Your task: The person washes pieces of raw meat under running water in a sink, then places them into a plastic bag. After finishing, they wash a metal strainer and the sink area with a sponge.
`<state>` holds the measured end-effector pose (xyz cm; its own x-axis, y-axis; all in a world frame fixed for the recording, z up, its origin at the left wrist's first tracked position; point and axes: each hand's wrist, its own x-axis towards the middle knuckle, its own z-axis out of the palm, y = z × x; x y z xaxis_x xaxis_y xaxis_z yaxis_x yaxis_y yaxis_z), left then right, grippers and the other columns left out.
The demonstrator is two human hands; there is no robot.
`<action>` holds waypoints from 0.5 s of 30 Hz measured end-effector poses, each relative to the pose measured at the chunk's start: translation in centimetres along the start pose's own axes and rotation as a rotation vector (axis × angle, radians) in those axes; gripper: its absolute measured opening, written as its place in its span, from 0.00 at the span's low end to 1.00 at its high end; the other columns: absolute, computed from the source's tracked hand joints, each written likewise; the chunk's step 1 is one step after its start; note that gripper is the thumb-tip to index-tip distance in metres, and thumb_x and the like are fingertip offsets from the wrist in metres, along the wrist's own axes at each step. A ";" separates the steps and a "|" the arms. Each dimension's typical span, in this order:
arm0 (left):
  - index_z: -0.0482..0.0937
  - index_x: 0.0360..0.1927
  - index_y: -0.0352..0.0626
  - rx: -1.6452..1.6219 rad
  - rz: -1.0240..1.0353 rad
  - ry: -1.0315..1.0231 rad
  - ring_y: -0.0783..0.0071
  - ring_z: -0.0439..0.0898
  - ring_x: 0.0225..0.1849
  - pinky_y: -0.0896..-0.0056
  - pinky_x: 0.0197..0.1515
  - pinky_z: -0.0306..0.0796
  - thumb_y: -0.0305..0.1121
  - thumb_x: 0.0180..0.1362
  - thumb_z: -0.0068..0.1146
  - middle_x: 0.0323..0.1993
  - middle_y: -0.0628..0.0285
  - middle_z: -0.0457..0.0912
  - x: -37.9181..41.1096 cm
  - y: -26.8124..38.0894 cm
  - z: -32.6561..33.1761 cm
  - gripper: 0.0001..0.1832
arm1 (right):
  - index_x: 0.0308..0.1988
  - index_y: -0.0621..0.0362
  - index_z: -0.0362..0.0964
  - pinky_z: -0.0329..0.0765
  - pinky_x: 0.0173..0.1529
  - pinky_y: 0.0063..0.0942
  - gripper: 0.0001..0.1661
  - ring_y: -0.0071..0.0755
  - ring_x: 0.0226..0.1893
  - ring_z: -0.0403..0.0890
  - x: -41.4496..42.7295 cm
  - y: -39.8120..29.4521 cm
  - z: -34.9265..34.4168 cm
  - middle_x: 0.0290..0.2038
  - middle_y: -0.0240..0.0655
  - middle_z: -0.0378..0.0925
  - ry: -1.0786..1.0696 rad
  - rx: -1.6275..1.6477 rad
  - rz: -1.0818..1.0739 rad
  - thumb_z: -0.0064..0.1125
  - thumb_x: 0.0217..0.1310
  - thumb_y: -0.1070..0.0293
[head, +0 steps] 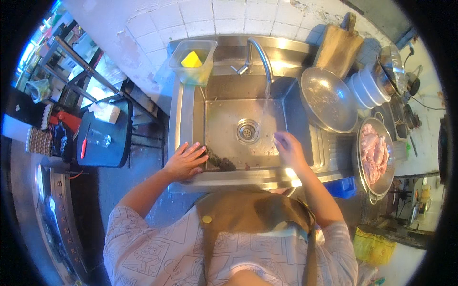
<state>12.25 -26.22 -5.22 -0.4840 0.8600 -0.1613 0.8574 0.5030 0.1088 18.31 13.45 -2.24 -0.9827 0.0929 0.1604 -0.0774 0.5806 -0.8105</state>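
Note:
A stainless steel sink (232,111) lies before me, and water runs from its curved faucet (263,57) towards the drain strainer (247,132). My left hand (186,161) rests with spread fingers on the sink's front left corner, holding nothing. Beside its fingertips, a dark clump of scraps or scrubbing material (223,163), too unclear to name, lies in the basin's near corner. Over the right part of the basin is my right hand (289,148), blurred, fingers partly bent; whether it holds something small cannot be told.
A plastic container (195,77) with a yellow piece stands at the back left. On the right are a large metal bowl (327,102), a wooden cutting board (338,48), white bowls (368,87) and a colander of raw chicken (374,153). A black stool (120,143) holds a red-handled knife (84,146).

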 end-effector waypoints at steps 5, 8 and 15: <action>0.77 0.53 0.47 -0.036 -0.178 0.261 0.59 0.56 0.70 0.50 0.69 0.50 0.45 0.63 0.48 0.63 0.57 0.67 10.5 -4.2 0.0 0.20 | 0.44 0.58 0.73 0.77 0.45 0.32 0.11 0.33 0.43 0.79 10.7 -1.8 5.5 0.39 0.37 0.78 0.085 0.840 0.522 0.53 0.65 0.64; 0.76 0.52 0.44 -0.619 -0.234 0.253 0.57 0.70 0.59 0.54 0.60 0.63 0.40 0.64 0.48 0.57 0.53 0.73 19.2 -3.3 0.2 0.18 | 0.42 0.56 0.73 0.77 0.43 0.34 0.10 0.35 0.42 0.79 12.9 -1.7 7.6 0.35 0.34 0.79 0.118 0.842 0.573 0.55 0.64 0.63; 0.76 0.34 0.38 -2.361 -0.504 -0.059 0.64 0.81 0.41 0.66 0.39 0.78 0.41 0.65 0.53 0.36 0.54 0.80 29.8 0.7 -1.4 0.15 | 0.50 0.50 0.72 0.66 0.52 0.52 0.27 0.49 0.49 0.71 8.1 -0.4 -1.0 0.47 0.40 0.73 0.625 -1.000 0.052 0.65 0.48 0.58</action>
<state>-1.87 -0.12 -8.62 -0.4650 0.7129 -0.5249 -0.8390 -0.1657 0.5182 10.51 14.72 -0.05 -0.7062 0.3537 0.6133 0.3999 0.9141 -0.0668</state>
